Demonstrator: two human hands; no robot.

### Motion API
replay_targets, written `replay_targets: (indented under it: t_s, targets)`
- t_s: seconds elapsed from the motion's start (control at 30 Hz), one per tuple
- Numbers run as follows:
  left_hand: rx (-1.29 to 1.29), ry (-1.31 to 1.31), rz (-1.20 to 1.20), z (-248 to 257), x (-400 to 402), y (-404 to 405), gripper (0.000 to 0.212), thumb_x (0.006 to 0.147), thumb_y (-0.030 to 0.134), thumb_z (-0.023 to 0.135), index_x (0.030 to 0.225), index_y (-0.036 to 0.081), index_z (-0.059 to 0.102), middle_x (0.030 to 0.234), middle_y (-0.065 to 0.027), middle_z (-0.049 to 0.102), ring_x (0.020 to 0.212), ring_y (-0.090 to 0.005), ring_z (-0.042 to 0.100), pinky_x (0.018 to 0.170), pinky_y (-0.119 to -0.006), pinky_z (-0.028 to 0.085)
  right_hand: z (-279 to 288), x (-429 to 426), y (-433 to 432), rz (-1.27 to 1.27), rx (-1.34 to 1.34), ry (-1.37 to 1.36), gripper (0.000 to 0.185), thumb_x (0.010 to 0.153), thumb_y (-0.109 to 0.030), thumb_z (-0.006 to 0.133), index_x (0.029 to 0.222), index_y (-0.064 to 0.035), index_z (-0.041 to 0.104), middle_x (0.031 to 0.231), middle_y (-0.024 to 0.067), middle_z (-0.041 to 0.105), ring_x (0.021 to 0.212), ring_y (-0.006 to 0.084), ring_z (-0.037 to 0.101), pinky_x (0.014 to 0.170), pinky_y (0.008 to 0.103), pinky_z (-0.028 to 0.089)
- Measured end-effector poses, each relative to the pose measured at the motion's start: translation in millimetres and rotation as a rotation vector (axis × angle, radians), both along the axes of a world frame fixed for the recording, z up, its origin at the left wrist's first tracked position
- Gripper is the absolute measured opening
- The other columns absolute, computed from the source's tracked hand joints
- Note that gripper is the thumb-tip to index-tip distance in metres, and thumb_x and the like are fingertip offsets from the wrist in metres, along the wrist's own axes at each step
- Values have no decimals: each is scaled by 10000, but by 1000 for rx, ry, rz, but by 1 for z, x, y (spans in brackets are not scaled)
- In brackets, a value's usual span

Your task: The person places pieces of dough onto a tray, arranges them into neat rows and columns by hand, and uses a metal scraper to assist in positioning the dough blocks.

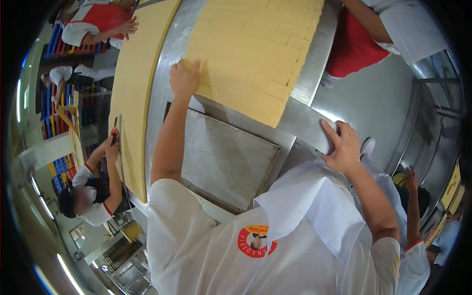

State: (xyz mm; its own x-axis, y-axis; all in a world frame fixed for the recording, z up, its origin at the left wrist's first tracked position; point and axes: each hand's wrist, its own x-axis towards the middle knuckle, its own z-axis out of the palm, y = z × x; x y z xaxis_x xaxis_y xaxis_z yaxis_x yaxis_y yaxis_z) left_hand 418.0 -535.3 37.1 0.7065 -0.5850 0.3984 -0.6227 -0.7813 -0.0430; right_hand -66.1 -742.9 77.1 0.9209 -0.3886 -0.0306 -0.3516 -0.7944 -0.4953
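Observation:
A wide yellow sheet, apparently dough or cake (254, 55), lies on the stainless steel table (173, 44). Cuts and cracks run in from its right edge. My left hand (185, 77) touches its near left corner, with the thumb over the yellow surface. Between the thumb and fingers of my right hand (343, 145) is the end of a flat metal plate (308, 123). The plate's far end reaches the sheet's near right corner; whether it passes beneath is hidden. Close to my body lies a worn metal baking tray (230, 158), partly covered by my left arm.
A long, thick yellow slab (136, 84) covers the left side. There a co-worker (99, 188) holds an orange-handled cutter (114, 131) beside a long metal straightedge (120, 147). Other people stand at the far left and upper right. Colored crates (62, 169) are stacked behind.

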Motion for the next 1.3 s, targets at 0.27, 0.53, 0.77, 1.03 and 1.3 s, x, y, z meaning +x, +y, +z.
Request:
replay_targets:
  t_s: [0.27, 0.53, 0.77, 1.03, 1.3]
  targets:
    - [-87, 448, 397, -1, -7, -4, 918, 811, 782, 586, 1415, 91, 550, 1392, -206, 518, 1316, -388, 465, 1071, -570, 374, -6, 81, 29, -23, -26, -34, 1062, 558, -155, 870, 1519, -254, 431, 1238, 178, 539, 1116, 351, 560, 932, 452, 474]
    - [-161, 545, 424, 6, -6, -3, 1057, 677, 852, 656, 1436, 125, 540, 1379, -177, 527, 1342, -371, 452, 1081, -574, 365, -7, 121, 41, -9, -46, -120, 1061, 531, -151, 871, 1501, -285, 461, 1212, 179, 557, 1113, 356, 567, 932, 443, 481]
    - [-214, 554, 438, 20, -14, 11, 1045, 670, 841, 680, 1420, 125, 551, 1362, -170, 542, 1308, -359, 492, 1071, -521, 399, -1, 112, 50, 28, -78, -197, 1026, 480, -156, 867, 1449, -253, 543, 1208, 193, 565, 1082, 360, 575, 902, 465, 479]
    - [-235, 521, 512, 53, -76, 98, 976, 711, 779, 704, 1410, 114, 560, 1333, -174, 569, 1300, -359, 501, 1079, -525, 396, 12, 75, 75, 134, 10, -131, 1020, 494, -169, 878, 1454, -249, 541, 1231, 210, 566, 1109, 384, 573, 924, 484, 475]
    - [-183, 390, 621, 22, -215, 218, 988, 775, 669, 732, 1463, 9, 472, 1462, -238, 496, 1384, -397, 443, 1132, -507, 349, 21, 58, 136, 456, -14, 113, 1104, 617, -235, 894, 1571, -251, 339, 1266, 238, 530, 1163, 403, 552, 992, 482, 465]
